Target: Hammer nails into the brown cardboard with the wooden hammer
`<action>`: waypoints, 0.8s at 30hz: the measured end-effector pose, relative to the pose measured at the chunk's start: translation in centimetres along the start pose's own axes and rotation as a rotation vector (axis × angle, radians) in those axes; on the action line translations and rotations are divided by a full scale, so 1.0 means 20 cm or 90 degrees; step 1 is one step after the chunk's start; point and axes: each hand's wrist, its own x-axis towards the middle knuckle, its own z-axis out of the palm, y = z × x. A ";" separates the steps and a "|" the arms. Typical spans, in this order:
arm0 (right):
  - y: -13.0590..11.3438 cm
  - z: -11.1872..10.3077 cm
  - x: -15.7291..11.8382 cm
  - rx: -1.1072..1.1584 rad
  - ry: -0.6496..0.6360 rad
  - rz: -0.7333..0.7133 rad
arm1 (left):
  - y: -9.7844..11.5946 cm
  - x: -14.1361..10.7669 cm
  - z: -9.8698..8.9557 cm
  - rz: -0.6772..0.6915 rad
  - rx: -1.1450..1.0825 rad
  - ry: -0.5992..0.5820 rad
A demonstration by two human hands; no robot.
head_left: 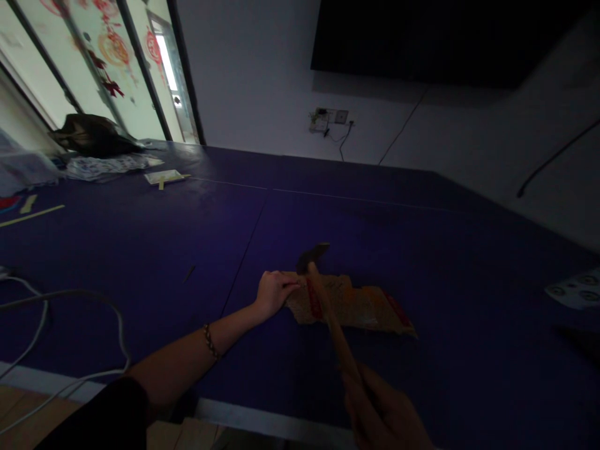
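A torn piece of brown cardboard point(368, 306) with red and orange marks lies on the blue table surface point(197, 350). My left hand point(275, 292) rests at its left end, thumb and fingertips pinched together on something too small and dark to make out. My right hand point(382, 409), at the bottom, is wrapped round the wooden handle of a hammer point(334, 325). The handle slants up and to the left across the cardboard. The dark hammer head point(313, 255) is just above and to the right of my left fingertips; whether it touches anything cannot be seen.
White and grey cables point(119, 325) loop at the left. A small white tray point(164, 177), a dark bag point(96, 134) and yellowish strips point(32, 215) are further back. At the right edge lies a light plate with round holes point(576, 290). A wall with sockets point(334, 116) stands behind.
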 end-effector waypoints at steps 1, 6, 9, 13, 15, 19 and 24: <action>0.00 0.01 0.01 -0.011 -0.015 0.008 | 0.00 0.00 0.00 -0.003 0.008 -0.002; 0.03 0.05 0.03 -0.070 -0.003 -0.006 | 0.01 0.01 0.00 -0.011 0.015 -0.004; 0.05 0.06 0.03 -0.083 0.044 -0.043 | 0.00 0.01 0.01 -0.010 0.003 -0.004; 0.04 0.07 0.03 -0.072 0.042 -0.021 | 0.00 0.00 0.01 -0.015 0.006 -0.004; 0.03 0.07 0.02 -0.061 0.035 0.001 | 0.00 0.00 0.01 -0.012 -0.009 -0.006; 0.01 0.07 0.02 -0.051 0.031 0.021 | -0.01 0.01 0.02 -0.019 -0.034 -0.008; 0.00 0.08 0.03 -0.081 0.027 -0.021 | 0.00 0.01 0.01 -0.021 -0.037 -0.013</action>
